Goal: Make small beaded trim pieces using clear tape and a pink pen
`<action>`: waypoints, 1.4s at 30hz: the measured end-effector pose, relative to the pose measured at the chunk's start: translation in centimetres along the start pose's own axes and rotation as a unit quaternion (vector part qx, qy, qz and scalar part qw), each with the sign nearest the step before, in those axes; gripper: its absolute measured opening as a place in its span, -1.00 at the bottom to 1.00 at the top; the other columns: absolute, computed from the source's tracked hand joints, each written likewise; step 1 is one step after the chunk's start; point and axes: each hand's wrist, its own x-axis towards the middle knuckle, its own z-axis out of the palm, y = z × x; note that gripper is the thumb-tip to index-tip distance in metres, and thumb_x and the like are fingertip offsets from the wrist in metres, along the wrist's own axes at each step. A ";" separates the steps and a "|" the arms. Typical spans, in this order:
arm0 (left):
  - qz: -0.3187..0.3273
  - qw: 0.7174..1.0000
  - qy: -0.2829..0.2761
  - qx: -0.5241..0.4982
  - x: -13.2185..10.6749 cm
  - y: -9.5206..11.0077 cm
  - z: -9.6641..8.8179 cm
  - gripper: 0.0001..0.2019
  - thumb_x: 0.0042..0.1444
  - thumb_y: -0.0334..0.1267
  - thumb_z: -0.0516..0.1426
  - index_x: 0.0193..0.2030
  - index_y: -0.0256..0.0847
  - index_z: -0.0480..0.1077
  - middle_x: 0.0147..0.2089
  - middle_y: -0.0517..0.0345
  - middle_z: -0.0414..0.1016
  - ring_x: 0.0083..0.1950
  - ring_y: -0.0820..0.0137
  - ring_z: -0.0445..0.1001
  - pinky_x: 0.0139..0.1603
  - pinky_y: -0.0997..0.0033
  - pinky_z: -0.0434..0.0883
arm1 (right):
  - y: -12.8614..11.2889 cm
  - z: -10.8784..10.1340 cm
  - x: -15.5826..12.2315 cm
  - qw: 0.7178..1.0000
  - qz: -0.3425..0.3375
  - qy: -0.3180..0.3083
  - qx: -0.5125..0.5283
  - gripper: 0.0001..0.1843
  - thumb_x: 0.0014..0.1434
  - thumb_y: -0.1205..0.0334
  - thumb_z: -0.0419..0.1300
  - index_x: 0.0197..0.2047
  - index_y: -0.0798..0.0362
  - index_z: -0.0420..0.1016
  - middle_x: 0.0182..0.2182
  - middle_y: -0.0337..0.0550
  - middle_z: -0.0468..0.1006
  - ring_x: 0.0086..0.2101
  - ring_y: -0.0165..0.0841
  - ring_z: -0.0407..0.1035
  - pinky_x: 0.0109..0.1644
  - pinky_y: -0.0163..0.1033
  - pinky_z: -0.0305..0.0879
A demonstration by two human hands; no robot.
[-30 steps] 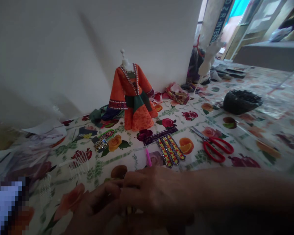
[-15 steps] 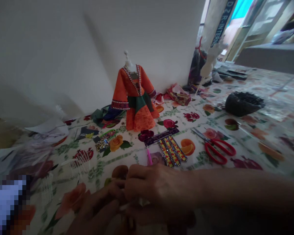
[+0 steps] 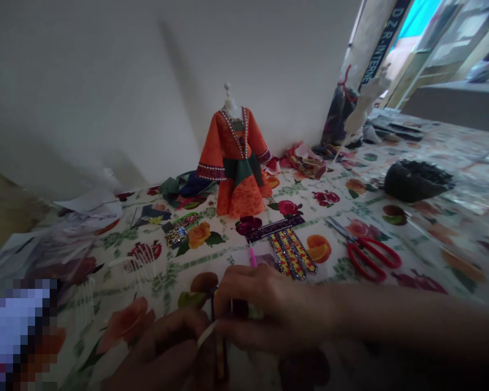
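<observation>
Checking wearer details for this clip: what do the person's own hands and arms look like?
Both the right hand and the left hand are bare, with no gloves. The right forearm has no sleeve, watch or band in view. The left arm is too dark to make out.

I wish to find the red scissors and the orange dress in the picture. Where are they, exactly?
red scissors (image 3: 381, 250), head view, on the upper red handle
orange dress (image 3: 241, 200), head view, on the skirt

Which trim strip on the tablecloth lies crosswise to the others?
The dark purple beaded strip lies crosswise; the three yellow-and-red strips run side by side below it, their upper ends at its edge.
</observation>
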 end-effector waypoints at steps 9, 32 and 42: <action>0.001 0.998 0.046 -0.051 0.6 -0.5 0.0 -0.80 0.01 -0.22 0.26 -0.55 -0.15 0.37 -0.48 0.22 0.42 -0.40 0.38 0.40 -0.34 0.43 0.45 | 0.9 0.6 -0.1 0.999 -0.018 -0.029 0.030 -0.94 0.28 0.34 0.18 -0.19 0.17 0.40 -0.31 -0.17 0.43 -0.29 -0.47 0.35 -0.20 -0.40 0.36; 0.047 0.990 0.024 0.131 0.5 0.5 1.1 -0.73 0.11 -0.22 0.15 -0.58 -0.22 0.32 -0.58 0.27 0.34 -0.50 0.50 0.29 -0.47 0.53 0.21 | 0.5 1.4 -0.7 0.995 0.046 -0.087 0.007 -0.93 0.25 0.37 0.18 -0.17 0.10 0.40 -0.25 -0.16 0.45 -0.27 -0.43 0.38 -0.21 -0.31 0.34; 0.093 0.990 -0.008 -0.106 0.2 0.3 1.2 -0.76 0.19 -0.14 0.20 -0.38 -0.28 0.50 -0.40 0.13 0.52 -0.47 0.48 0.46 -0.39 0.50 0.39 | 1.0 1.1 -0.6 0.983 0.161 -0.037 0.080 -0.99 0.29 0.31 0.19 -0.21 0.05 0.43 -0.34 -0.26 0.45 -0.36 -0.48 0.33 -0.32 -0.34 0.24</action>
